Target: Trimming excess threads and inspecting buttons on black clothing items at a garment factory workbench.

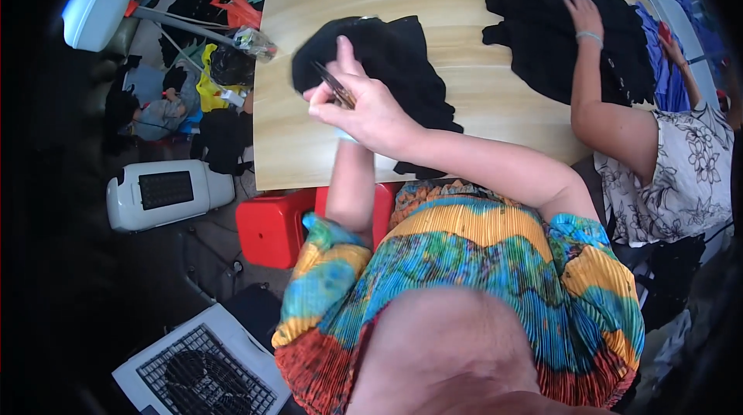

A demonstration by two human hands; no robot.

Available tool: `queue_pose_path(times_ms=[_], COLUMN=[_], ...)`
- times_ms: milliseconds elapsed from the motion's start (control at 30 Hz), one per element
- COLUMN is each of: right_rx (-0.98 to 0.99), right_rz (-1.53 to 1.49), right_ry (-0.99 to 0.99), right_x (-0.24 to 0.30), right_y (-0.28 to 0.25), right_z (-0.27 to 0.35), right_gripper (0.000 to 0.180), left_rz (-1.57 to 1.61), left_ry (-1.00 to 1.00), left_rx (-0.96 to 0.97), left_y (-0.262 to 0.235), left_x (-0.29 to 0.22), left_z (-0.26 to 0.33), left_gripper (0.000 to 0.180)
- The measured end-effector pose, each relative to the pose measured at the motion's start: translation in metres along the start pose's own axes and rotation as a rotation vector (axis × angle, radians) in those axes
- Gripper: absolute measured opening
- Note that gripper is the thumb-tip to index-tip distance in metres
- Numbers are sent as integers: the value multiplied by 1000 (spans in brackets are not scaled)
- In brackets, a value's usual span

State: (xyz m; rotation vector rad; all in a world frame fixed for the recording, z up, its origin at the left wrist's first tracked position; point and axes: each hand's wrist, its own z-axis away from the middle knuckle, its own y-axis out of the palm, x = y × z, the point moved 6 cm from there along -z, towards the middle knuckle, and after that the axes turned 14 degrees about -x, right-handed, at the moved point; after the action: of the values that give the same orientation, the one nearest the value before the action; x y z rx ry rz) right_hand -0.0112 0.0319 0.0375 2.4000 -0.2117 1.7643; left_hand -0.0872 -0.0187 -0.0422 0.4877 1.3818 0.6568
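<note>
Pale wood-grain table (457, 5) spans the upper view, a co-worker's hand (582, 14) on another black garment (534, 47) toward its right edge. A black cloth (406, 67) lies left of centre, reaching the near edge. Over it, the right hand (371, 109) grips a dark pointed tool (333, 84), seemingly raised; the left hand (350, 65), mostly hidden, cannot be read. What is finished or left on the cloth does not show.

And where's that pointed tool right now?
In the head view, left of centre, the pointed tool is in the right hand, over the black cloth on the left side of the table.
</note>
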Motion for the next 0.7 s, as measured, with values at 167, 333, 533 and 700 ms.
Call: queue_pose_path(times_ms=[167, 333, 533, 700], right_rx=[-69, -136, -184, -373], right_rz=[-179, -119, -186, -108], right_ry=[-100, 16, 380, 423], right_x=[46, 15, -67, -95], right_y=[-90, -124, -115, -140], right_z=[0, -18, -4, -20], right_gripper=[11, 47, 42, 21], left_rz=[396, 420, 237, -865], left_ry=[-506, -503, -803, -232], left_rx=[541, 539, 533, 61], left_y=[62, 87, 69, 5], left_x=[-36, -35, 37, 72], left_z=[30, 57, 23, -16], left_gripper=[36, 41, 45, 29])
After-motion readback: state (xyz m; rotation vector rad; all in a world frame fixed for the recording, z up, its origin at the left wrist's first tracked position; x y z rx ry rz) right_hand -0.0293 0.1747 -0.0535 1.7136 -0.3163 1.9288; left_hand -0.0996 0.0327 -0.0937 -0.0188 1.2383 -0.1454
